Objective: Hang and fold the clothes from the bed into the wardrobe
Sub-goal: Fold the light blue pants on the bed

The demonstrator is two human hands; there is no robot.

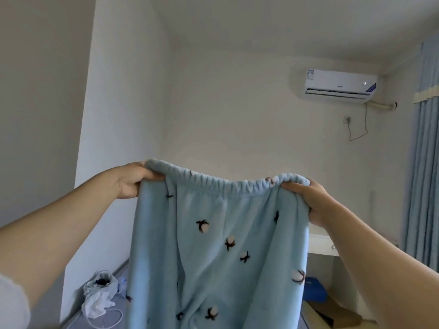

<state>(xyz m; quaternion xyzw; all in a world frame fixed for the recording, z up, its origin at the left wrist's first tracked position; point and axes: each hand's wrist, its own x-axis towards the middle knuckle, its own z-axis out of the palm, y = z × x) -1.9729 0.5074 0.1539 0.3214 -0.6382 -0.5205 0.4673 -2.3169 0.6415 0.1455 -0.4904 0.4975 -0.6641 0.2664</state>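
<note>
Fingers of left hand (129, 180) and right hand (313, 203) grip the blue trousers (213, 245), legs cropped below.

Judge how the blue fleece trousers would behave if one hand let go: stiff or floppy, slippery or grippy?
Probably floppy: the trousers hang in soft folds below the waistband, which sags between the left hand and right hand. Likely easy to grip, since the fabric looks fluffy and bunches where it is held.
</note>
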